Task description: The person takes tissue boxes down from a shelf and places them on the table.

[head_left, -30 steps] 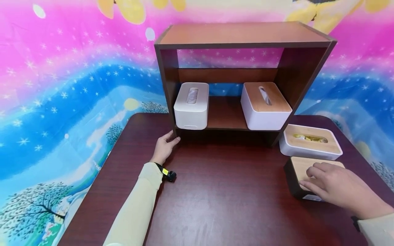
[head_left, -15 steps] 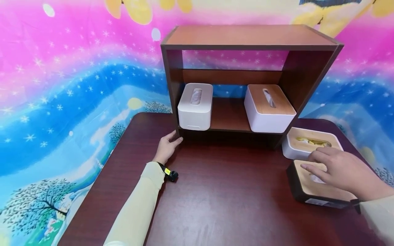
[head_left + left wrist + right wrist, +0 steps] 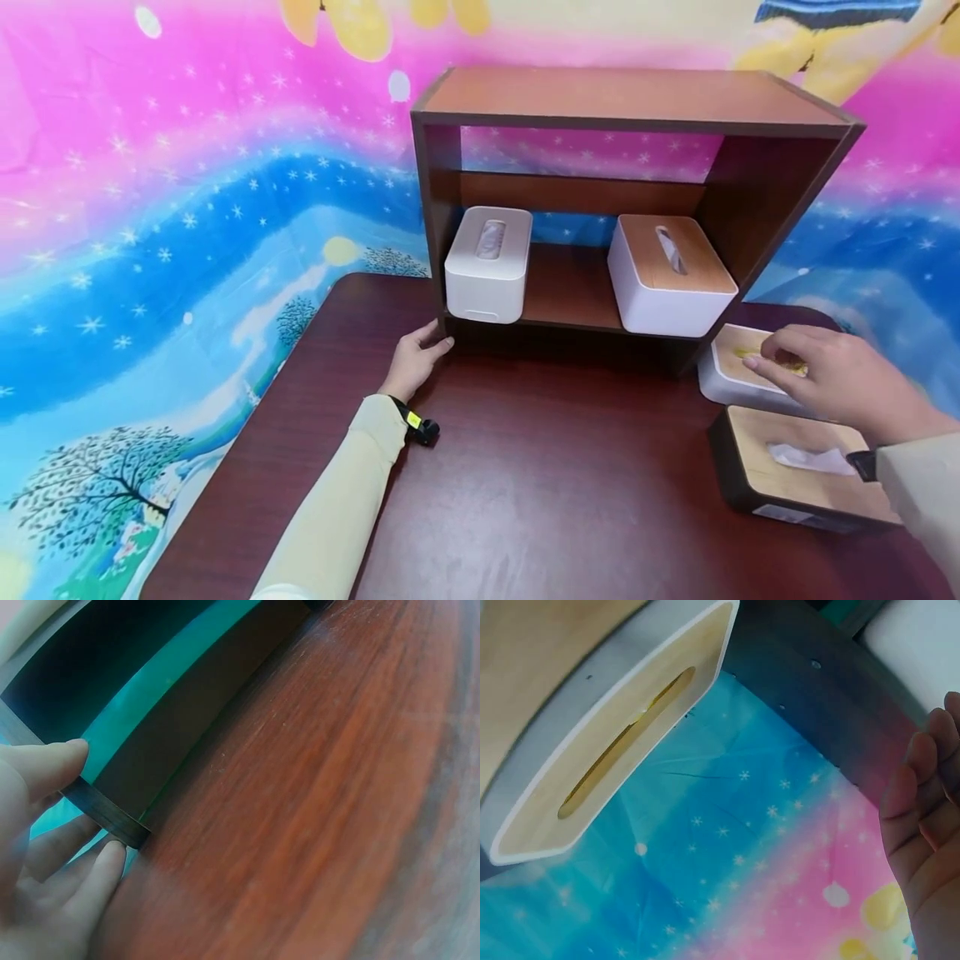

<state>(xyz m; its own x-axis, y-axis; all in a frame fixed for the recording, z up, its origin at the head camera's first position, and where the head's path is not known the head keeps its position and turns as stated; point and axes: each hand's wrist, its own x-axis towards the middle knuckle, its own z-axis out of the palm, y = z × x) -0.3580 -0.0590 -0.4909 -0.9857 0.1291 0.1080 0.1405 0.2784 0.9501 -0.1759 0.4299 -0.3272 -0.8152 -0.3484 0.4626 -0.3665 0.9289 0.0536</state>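
Note:
My left hand (image 3: 412, 362) grips the lower front corner of the brown wooden shelf unit (image 3: 637, 92); in the left wrist view, thumb and fingers (image 3: 105, 866) lie on either side of the side panel's dark edge (image 3: 105, 810). My right hand (image 3: 847, 379), fingers loosely bent with nothing in them, hovers over a low white tissue box (image 3: 738, 383) with a pale wood lid. In the right wrist view that hand (image 3: 930, 832) is apart from the box's slotted lid (image 3: 619, 716). Nearer to me lies a dark-sided tissue box (image 3: 795, 483), white tissue in its slot.
On the shelf board stand a cream tissue box (image 3: 487, 292) at the left and a white one with a brown wood lid (image 3: 678, 312) at the right. All rests on a dark red table (image 3: 540, 483) before a colourful patterned cloth (image 3: 225, 133).
My right hand has moved from over the dark-sided tissue box away from me to over the low white one. The left hand keeps its grip on the shelf unit; the view has shifted slightly.

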